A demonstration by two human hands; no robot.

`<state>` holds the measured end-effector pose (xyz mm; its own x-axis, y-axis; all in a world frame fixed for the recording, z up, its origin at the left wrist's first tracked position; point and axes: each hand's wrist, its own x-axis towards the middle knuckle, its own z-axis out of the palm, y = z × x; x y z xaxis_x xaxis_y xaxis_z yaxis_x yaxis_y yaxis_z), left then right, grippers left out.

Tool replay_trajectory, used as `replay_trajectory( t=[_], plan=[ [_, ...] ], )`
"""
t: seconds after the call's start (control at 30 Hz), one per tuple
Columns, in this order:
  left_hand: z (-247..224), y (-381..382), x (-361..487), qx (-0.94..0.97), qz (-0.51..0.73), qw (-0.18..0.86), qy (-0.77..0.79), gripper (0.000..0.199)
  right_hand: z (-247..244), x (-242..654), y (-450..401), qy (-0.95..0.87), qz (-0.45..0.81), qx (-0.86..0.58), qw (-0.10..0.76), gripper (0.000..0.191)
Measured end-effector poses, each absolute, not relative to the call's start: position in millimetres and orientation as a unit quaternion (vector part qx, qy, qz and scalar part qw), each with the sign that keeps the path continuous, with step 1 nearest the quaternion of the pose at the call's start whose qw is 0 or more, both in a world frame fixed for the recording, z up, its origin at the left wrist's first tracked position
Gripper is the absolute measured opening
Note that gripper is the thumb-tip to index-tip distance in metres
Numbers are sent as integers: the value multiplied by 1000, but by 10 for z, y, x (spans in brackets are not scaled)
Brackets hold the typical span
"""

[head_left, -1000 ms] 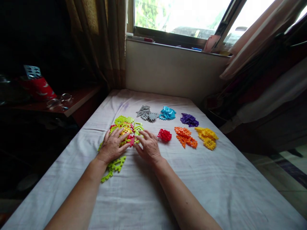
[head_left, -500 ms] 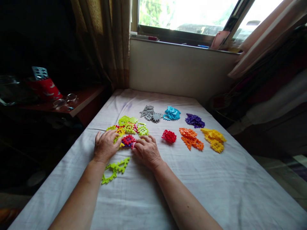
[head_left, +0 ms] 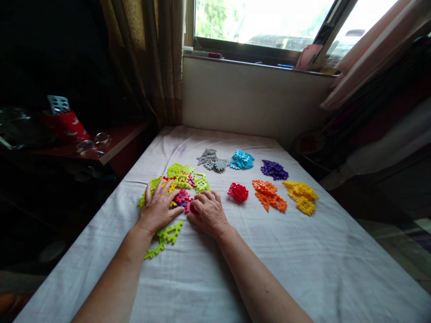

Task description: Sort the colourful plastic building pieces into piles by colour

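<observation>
My left hand lies spread over the mixed pile, its fingers apart on lime-green and yellow interlocking plastic pieces. Between my hands a red piece rests over a purple one, partly covered. The curled fingers of my right hand are closed on a pink interlocking piece, whose edge shows at the fingertips. Just beyond both hands lie more lime-green pieces, mixed with red and orange ones. Closer to me, a few lime-green pieces sit partly under my left wrist.
Sorted piles of grey, blue, purple, red, orange and yellow pieces are on the cloth-covered table. A side desk at left bears glasses and a red container.
My left hand has shifted right and spread its fingers over the pile, uncovering green pieces at its left. My right hand has barely moved; more of the pink piece shows.
</observation>
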<state>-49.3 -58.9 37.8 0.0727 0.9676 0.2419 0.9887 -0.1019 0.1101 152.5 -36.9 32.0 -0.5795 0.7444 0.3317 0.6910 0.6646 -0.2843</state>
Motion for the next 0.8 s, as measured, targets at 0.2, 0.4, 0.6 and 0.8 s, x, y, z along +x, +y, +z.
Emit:
replay_trajectory(
  t=[0.2, 0.4, 0.6, 0.8],
  plan=[
    [399, -588, -496, -719, -115, 16, -685, 56, 301, 1540, -342, -889, 60, -398, 220, 16],
    [338, -570, -546, -724, -135, 9, -677, 53, 298, 1555, -344, -890, 63, -397, 212, 33],
    [275, -546, -580, -726, -157, 8, -669, 49, 297, 1583, -330, -881, 33, -399, 252, 31],
    [277, -541, -579, -724, -159, 4, -671, 53, 269, 1599, -313, -863, 34, -404, 301, 22]
  ],
)
